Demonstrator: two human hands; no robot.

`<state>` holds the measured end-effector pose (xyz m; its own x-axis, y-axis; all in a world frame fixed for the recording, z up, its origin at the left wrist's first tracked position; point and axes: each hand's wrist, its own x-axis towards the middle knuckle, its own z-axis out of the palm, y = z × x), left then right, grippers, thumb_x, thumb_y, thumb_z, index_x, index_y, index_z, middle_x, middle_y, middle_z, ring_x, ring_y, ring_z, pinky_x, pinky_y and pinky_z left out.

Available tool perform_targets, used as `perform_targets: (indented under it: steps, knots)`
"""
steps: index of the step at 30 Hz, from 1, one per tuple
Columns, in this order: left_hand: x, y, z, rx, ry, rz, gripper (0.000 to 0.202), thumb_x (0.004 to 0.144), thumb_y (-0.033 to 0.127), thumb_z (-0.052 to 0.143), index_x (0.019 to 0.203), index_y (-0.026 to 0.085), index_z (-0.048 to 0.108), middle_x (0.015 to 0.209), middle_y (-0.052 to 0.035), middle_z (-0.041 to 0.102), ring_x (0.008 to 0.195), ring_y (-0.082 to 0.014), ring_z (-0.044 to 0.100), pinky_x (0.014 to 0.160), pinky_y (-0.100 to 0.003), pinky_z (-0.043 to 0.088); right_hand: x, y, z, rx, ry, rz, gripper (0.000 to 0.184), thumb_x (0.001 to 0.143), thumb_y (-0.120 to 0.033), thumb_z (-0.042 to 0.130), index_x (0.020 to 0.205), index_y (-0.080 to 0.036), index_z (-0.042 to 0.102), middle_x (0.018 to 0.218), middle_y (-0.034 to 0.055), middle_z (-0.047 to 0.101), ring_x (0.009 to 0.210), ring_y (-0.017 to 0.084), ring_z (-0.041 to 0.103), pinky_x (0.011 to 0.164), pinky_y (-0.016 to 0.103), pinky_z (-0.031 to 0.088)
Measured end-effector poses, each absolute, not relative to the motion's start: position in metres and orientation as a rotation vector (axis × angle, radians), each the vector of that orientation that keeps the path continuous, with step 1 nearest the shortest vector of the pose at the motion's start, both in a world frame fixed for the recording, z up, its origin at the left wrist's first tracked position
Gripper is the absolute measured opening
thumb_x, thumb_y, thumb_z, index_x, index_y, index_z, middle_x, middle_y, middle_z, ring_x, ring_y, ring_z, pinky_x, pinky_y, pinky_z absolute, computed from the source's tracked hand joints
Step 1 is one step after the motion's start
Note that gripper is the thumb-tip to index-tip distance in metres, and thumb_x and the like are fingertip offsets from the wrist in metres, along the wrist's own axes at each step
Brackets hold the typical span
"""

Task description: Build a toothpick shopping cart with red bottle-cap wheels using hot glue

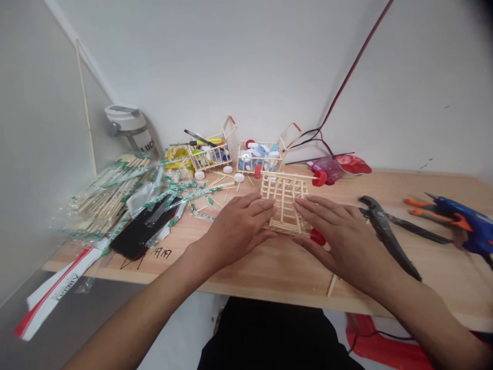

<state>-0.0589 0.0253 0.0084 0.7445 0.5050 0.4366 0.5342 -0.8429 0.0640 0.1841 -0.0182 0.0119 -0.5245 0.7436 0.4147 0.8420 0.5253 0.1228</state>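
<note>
A small cart (283,204) built of thin wooden sticks lies on its side at the table's middle, its red bottle-cap wheels (319,178) showing at the corners. My left hand (243,223) grips the cart's left side, thumb below and fingers along the sticks. From the right, my right hand (334,226) holds the opposite side, fingertips on the bars and thumb near the lower edge. Behind stand two similar stick carts: the left cart (210,159) has white wheels and tools across its top, and the right cart (259,165) is full of bottle caps.
To the left are bundled wrapped chopsticks (111,195), a black phone (142,228) and a lidded cup (133,128). Pliers (387,231) and a blue glue gun (468,218) lie right. A loose stick (332,284) sits near the front edge. Cables (352,64) run down the wall.
</note>
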Motion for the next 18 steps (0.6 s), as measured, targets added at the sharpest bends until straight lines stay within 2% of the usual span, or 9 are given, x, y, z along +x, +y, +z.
perform_targets:
  steps: [10, 14, 18]
  knots:
    - [-0.054, 0.025, 0.014, -2.828, -0.858, -0.65, 0.036, 0.093, 0.035, 0.059, 0.12, 0.011, 0.062, 0.133, -0.0106, 0.062, 0.123, -0.0279, 0.054, 0.104, -0.044, 0.049, 0.178, -0.02, 0.017, -1.36, -2.486, -0.508, 0.055, 0.098, -0.049, 0.044, 0.127, -0.006, 0.062, 0.131, 0.0175, 0.064, 0.125, 0.037, 0.052, 0.092, 0.051, 0.044]
    - [-0.053, 0.025, 0.016, -2.85, -0.837, -0.638, 0.03, 0.093, 0.031, 0.059, 0.115, 0.012, 0.064, 0.13, -0.0106, 0.064, 0.121, -0.0269, 0.055, 0.103, -0.044, 0.049, 0.172, -0.021, 0.02, -1.365, -2.509, -0.51, 0.059, 0.097, -0.051, 0.044, 0.135, -0.007, 0.055, 0.142, 0.0185, 0.056, 0.132, 0.037, 0.047, 0.094, 0.053, 0.044]
    - [-0.052, 0.025, 0.017, -2.87, -0.859, -0.653, 0.036, 0.093, 0.031, 0.059, 0.123, 0.012, 0.06, 0.132, -0.0114, 0.062, 0.121, -0.0267, 0.055, 0.102, -0.044, 0.049, 0.162, -0.019, 0.019, -1.354, -2.552, -0.501, 0.058, 0.098, -0.048, 0.044, 0.142, -0.01, 0.049, 0.147, 0.015, 0.05, 0.138, 0.033, 0.042, 0.099, 0.05, 0.043]
